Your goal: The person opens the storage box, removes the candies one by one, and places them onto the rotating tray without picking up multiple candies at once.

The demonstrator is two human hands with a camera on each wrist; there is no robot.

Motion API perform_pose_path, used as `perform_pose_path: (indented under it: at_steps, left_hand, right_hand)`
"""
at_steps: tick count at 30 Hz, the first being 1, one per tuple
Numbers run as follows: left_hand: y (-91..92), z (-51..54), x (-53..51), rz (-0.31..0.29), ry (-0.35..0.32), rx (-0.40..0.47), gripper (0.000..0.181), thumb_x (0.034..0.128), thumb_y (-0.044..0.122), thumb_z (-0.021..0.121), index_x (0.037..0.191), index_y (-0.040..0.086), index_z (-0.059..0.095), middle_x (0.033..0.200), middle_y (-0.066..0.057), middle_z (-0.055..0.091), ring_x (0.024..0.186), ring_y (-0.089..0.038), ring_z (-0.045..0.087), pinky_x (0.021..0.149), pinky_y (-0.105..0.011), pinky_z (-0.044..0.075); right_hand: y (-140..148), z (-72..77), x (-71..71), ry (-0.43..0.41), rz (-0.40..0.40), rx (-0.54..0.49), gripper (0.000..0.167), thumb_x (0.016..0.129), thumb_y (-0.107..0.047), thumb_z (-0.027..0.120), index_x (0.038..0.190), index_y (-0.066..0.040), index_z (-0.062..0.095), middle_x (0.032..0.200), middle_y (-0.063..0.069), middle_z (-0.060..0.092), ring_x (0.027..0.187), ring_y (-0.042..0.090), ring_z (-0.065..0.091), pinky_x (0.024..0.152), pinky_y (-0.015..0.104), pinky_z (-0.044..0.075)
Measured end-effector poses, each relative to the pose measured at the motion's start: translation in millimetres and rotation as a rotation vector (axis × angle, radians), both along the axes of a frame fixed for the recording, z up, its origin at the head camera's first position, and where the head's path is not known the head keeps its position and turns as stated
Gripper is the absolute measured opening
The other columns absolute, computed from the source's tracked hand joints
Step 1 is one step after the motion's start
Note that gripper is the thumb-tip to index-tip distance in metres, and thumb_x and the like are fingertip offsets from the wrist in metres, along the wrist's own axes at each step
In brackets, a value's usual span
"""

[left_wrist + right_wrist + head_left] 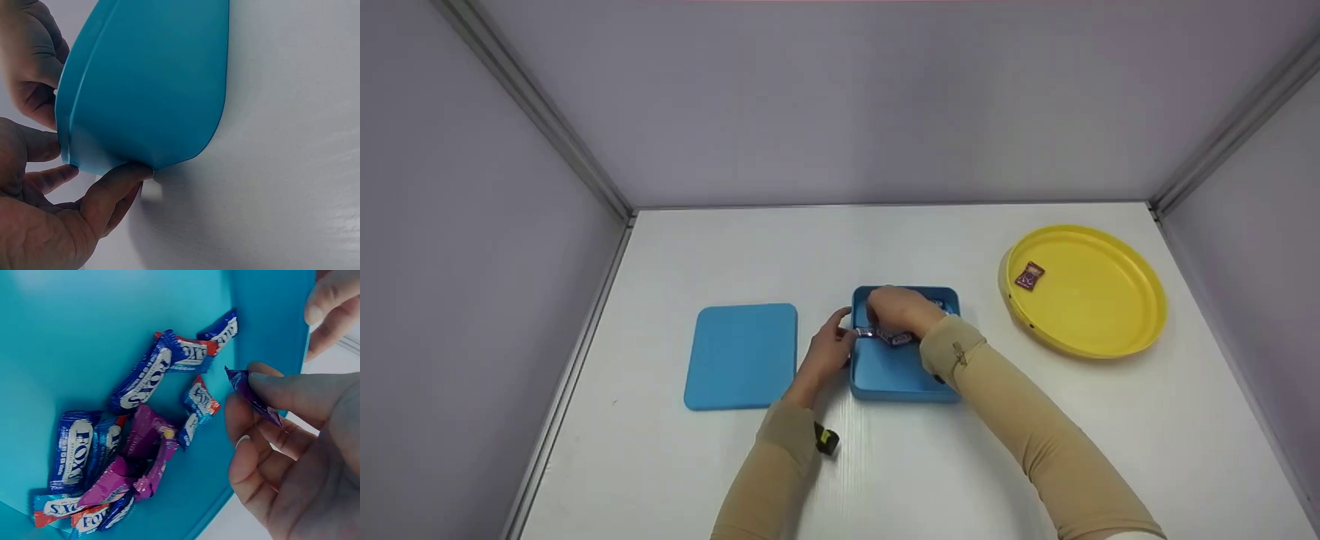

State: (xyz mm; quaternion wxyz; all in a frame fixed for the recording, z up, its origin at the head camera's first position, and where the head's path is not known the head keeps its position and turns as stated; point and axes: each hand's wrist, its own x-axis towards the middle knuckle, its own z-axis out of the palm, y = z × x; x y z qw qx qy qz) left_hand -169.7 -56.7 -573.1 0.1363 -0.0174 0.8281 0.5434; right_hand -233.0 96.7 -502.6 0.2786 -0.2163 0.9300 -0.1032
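My right hand (894,307) reaches into a shallow blue box (896,371). In the right wrist view its thumb and forefinger pinch a purple wrapped candy (256,398) above the box floor. Below lie several blue-and-white Fox's candies (142,379) and several purple wrapped candies (149,427), jumbled together along one side. At the box's left wall, my left hand (829,350) grips the side; in the left wrist view its fingertips (138,170) press the outside of the wall. The head view hides part of the candies behind the right hand.
A flat blue lid (742,356) lies on the white table to the left of the box. On the right stands a round yellow tray (1099,300), with one purple wrapped candy (1030,276) near its left rim. Panels surround the table's back and sides.
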Motion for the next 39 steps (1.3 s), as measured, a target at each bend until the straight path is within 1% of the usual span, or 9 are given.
perform_pose_path:
  at_steps: [4,11,15,20,24,27,31,35,39]
  left_hand:
    - [0.7,0.4,-0.2,-0.001,-0.005,-0.001,0.048,0.1029,0.016,0.048,0.150,0.013,0.039,0.116,-0.016,0.061,0.104,-0.026,0.060,0.080,-0.041,0.053]
    - [1.4,0.1,-0.7,0.006,-0.003,-0.009,0.048,0.1031,0.016,0.048,0.150,0.012,0.039,0.118,-0.016,0.061,0.105,-0.027,0.060,0.081,-0.041,0.053]
    - [2.4,0.1,-1.3,0.007,-0.007,-0.015,0.048,0.1035,0.017,0.048,0.151,0.013,0.038,0.119,-0.017,0.061,0.106,-0.027,0.059,0.084,-0.042,0.052]
    - [2.3,-0.1,-1.6,0.004,-0.008,-0.013,0.048,0.1032,0.017,0.048,0.150,0.013,0.039,0.119,-0.016,0.060,0.105,-0.026,0.059,0.083,-0.042,0.052]
    - [1.7,-0.6,-2.0,0.005,0.002,-0.007,0.048,0.1027,0.016,0.049,0.150,0.013,0.039,0.116,-0.016,0.061,0.103,-0.026,0.059,0.081,-0.041,0.053]
    - [1.4,-1.1,-1.8,0.003,0.009,0.008,0.048,0.1029,0.016,0.048,0.150,0.013,0.039,0.116,-0.016,0.060,0.103,-0.026,0.059,0.081,-0.041,0.052]
    - [1.3,-1.8,-1.2,0.000,0.002,0.027,0.049,0.1031,0.017,0.048,0.151,0.014,0.038,0.119,-0.016,0.059,0.104,-0.025,0.058,0.081,-0.041,0.053]
    - [2.4,-1.7,-1.4,0.004,-0.003,0.022,0.049,0.1030,0.018,0.049,0.151,0.014,0.039,0.118,-0.016,0.060,0.103,-0.025,0.059,0.080,-0.041,0.053]
    - [3.8,-0.5,-0.9,0.005,-0.006,0.014,0.049,0.1027,0.017,0.050,0.150,0.014,0.039,0.115,-0.015,0.061,0.100,-0.024,0.059,0.078,-0.039,0.053]
  right_hand:
    - [3,5.2,0.3,-0.019,-0.019,-0.019,0.025,0.095,-0.004,0.060,0.118,-0.004,0.069,0.108,0.011,0.068,0.095,0.024,0.064,0.084,0.041,0.053]
    - [14,12.8,-1.3,0.008,-0.015,-0.027,0.027,0.096,-0.003,0.056,0.119,-0.004,0.069,0.111,0.012,0.067,0.095,0.025,0.063,0.087,0.043,0.052]
    - [21,18.4,-0.5,-0.002,-0.047,-0.054,0.027,0.098,-0.007,0.053,0.120,-0.003,0.068,0.114,0.013,0.066,0.096,0.026,0.061,0.088,0.043,0.051]
    - [31,24.8,0.7,0.013,-0.061,-0.081,0.030,0.097,-0.006,0.052,0.123,-0.002,0.068,0.118,0.014,0.065,0.097,0.027,0.061,0.090,0.044,0.051]
    - [40,26.2,2.0,0.029,-0.070,-0.116,0.029,0.098,-0.008,0.052,0.122,-0.003,0.068,0.114,0.012,0.066,0.094,0.025,0.061,0.088,0.044,0.051]
    - [47,26.6,4.4,0.035,-0.094,-0.158,0.028,0.099,-0.009,0.053,0.122,-0.004,0.067,0.112,0.011,0.065,0.093,0.025,0.060,0.089,0.045,0.051]
    - [57,28.3,8.1,0.055,-0.106,-0.208,0.028,0.099,-0.011,0.054,0.124,-0.005,0.066,0.115,0.011,0.065,0.098,0.026,0.061,0.092,0.047,0.050]
    - [68,30.2,10.7,0.090,-0.104,-0.228,0.028,0.099,-0.011,0.056,0.124,-0.004,0.064,0.118,0.014,0.064,0.104,0.028,0.061,0.096,0.048,0.047]
    - [81,31.0,14.7,0.109,-0.116,-0.253,0.028,0.097,-0.009,0.057,0.122,-0.001,0.064,0.116,0.016,0.065,0.104,0.029,0.061,0.094,0.048,0.048]
